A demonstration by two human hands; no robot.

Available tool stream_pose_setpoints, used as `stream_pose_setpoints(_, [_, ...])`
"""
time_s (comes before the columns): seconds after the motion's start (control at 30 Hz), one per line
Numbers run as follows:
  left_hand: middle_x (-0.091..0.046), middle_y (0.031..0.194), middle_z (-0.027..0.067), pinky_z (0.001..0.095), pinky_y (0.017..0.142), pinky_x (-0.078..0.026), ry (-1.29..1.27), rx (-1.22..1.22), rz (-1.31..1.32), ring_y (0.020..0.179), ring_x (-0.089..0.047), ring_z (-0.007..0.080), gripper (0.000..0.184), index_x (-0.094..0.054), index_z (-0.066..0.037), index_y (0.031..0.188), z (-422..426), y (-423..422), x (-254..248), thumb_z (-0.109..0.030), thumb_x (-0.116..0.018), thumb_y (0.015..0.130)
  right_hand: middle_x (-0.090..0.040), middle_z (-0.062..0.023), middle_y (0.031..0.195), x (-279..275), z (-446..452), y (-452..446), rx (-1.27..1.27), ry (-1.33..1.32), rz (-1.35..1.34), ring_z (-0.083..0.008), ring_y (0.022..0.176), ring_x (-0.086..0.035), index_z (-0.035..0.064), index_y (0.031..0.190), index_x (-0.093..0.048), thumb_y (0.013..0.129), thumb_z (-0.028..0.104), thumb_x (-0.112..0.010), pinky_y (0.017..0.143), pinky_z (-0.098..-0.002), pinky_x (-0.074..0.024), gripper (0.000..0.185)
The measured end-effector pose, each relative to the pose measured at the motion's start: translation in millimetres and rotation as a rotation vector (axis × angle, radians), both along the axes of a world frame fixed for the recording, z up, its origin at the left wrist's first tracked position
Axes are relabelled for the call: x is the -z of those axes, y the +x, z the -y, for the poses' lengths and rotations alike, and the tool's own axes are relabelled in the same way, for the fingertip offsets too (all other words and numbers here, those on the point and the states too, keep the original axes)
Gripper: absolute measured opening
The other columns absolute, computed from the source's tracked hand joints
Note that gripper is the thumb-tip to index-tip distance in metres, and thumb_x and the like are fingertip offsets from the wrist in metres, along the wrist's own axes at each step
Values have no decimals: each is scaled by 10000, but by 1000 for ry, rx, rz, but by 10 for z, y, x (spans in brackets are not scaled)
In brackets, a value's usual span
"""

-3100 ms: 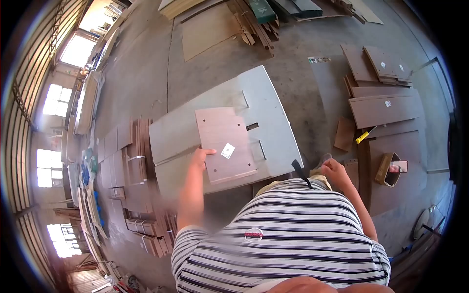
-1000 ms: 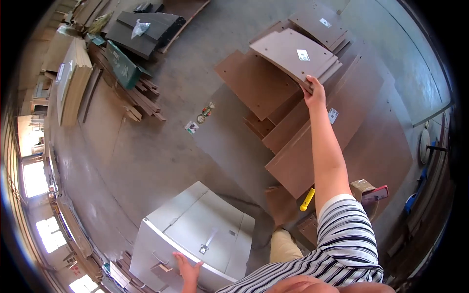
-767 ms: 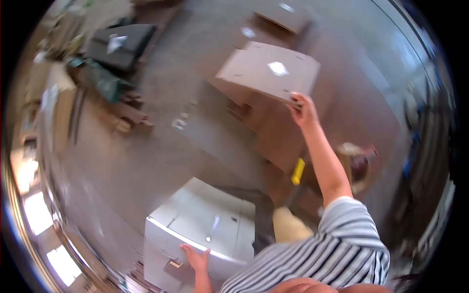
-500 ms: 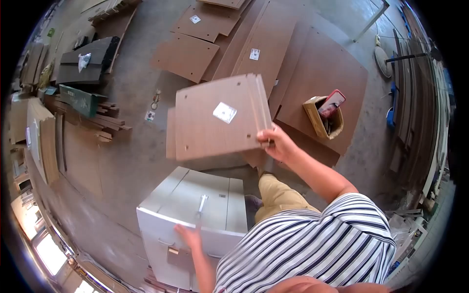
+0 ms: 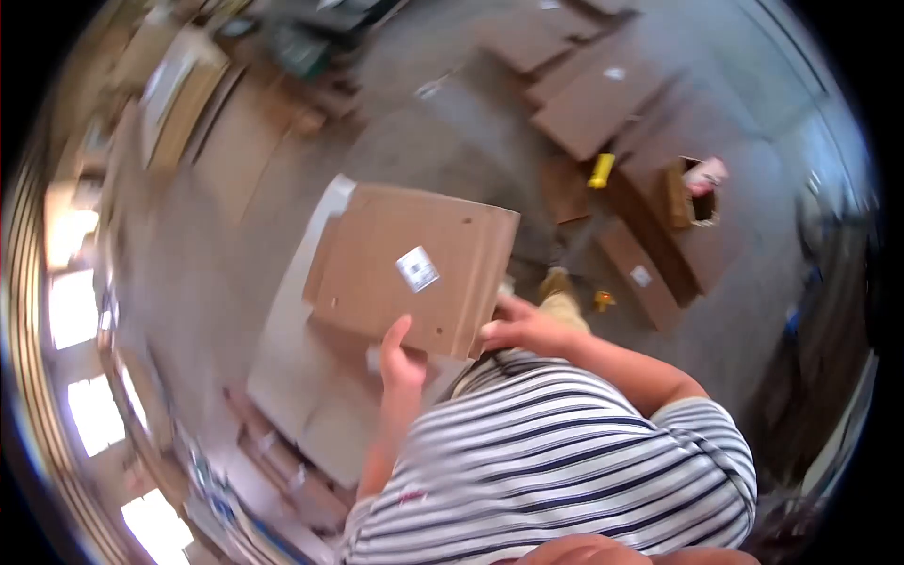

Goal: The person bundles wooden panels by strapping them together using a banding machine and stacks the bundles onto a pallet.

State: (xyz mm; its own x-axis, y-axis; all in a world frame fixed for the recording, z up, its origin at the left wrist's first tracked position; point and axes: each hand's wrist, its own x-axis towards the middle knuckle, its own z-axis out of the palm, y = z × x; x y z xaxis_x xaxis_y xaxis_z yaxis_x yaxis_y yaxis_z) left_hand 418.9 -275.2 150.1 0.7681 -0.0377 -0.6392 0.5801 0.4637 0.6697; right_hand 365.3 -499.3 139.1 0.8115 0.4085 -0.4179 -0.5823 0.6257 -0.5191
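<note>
A small stack of brown boards (image 5: 377,254) with a white label on top is tilted over the pale cabinet (image 5: 292,348). My right hand (image 5: 518,328) is closed round the near right corner of the stack. At the stack's near edge is my left hand (image 5: 403,356), thumb raised and the other fingers blurred or under the boards, so its grip is unclear. The stack covers much of the cabinet's surface.
Brown panels (image 5: 603,104) lie on the floor at upper right, with a yellow-handled tool (image 5: 602,170) near them. An open carton (image 5: 694,196) stands on a panel. More boards (image 5: 179,99) are at upper left.
The boards came off the floor panels in my right hand and moved left and down over the cabinet. My left hand has left the cabinet's edge and come to the stack.
</note>
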Motion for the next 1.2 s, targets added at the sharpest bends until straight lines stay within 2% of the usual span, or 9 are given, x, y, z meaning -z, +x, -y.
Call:
stream_pose_setpoints(0.13, [-580,1046,114,366,853,-451,149,-99,123,980,-555,244,419,-510,14,1127,-1008,-286,-177,-139,-573,743,-589,-96,902,431,7,-280,-89,-238,18,-145,846,-586,22,1018,-494,877,156,-584,737,-237,-484,213])
stream_pose_setpoints(0.2, [-578,1044,122,362,847,-457,193,-150,141,961,-567,251,440,-500,30,1128,-1532,-399,-75,-116,-558,717,-598,-68,845,421,144,-368,-179,-506,88,-130,780,-588,21,947,-520,868,169,-597,709,-234,-482,184])
stream_pose_setpoints(0.6, [-614,866,113,354,736,-499,348,-138,-123,785,-609,252,352,-574,18,964,-2575,-505,276,-105,-581,634,-599,-52,780,657,422,-201,-169,-664,-73,-97,689,-560,16,890,-514,882,140,-531,651,-219,-468,126])
stream_pose_setpoints(0.7, [-600,936,134,351,792,-475,393,-40,-120,854,-593,244,403,-536,50,1001,-2619,-362,373,-196,-630,696,-580,-39,739,692,460,-74,-198,-689,-12,-89,659,-532,6,875,-518,876,135,-531,634,-216,-444,129])
stream_pose_setpoints(0.8, [-500,1207,167,403,956,-377,586,137,-65,1121,-485,275,719,-388,50,1241,-2629,-389,463,-397,-664,749,-586,-47,729,750,428,3,-258,-798,69,-102,660,-538,-3,861,-548,849,142,-550,634,-235,-443,146])
stream_pose_setpoints(0.87, [-357,1363,204,457,954,-365,977,330,-390,1244,-379,297,962,-159,49,1386,-2625,-463,538,-510,-643,770,-595,-58,729,755,387,103,-295,-880,120,-115,658,-546,-7,855,-568,832,151,-560,637,-251,-447,160])
stream_pose_setpoints(0.9, [-221,1447,202,506,999,-291,870,276,-433,1315,-270,329,1011,-57,13,1416,-2570,-540,603,-484,-656,772,-602,-71,735,756,356,157,-349,-946,224,-133,659,-553,-5,856,-584,820,165,-564,644,-270,-450,174])
stream_pose_setpoints(1.03, [-265,1435,179,481,1040,-228,816,67,-448,1314,-273,308,955,-112,-29,1424,-2340,-710,826,-476,-657,779,-619,-125,742,698,64,388,-481,-1016,399,-208,670,-579,11,885,-617,818,199,-561,659,-312,-457,208])
stream_pose_setpoints(1.2, [-381,1351,154,458,1023,-258,628,131,-316,1252,-354,276,810,-257,-9,1362,-2329,-787,939,-432,-658,799,-635,-166,792,765,-180,595,-646,-1031,554,-299,753,-613,24,924,-618,820,205,-569,696,-361,-467,215])
